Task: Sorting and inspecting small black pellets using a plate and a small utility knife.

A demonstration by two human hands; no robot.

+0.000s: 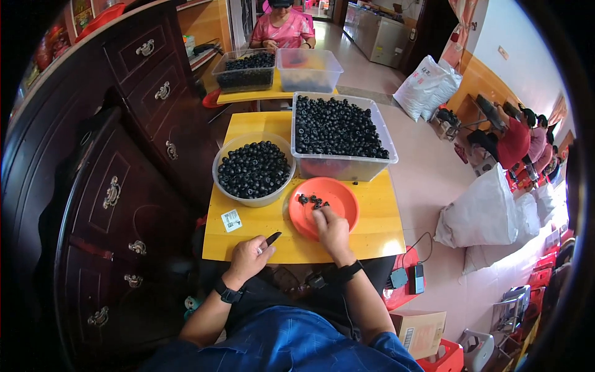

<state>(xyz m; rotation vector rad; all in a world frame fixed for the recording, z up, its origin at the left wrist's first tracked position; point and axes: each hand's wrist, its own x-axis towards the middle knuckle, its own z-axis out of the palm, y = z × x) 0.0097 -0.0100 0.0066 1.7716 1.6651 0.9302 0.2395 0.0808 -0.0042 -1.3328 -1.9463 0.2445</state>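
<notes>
Looks unfinished: small black pieces (314, 200) on a round orange plastic plate (342, 193), left hand (249, 256) gripping a slim black tool (273, 237); right hand (333, 233), can't tell.

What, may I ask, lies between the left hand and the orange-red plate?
The head view shows the dark tool in the left hand, then yellow tabletop.

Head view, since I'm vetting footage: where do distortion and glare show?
Head view: the dark wooden cabinet bends along the left rim; black fills the corners; glare washes out part of the far right; the round orange plastic dish looks fairly sharp.
</notes>
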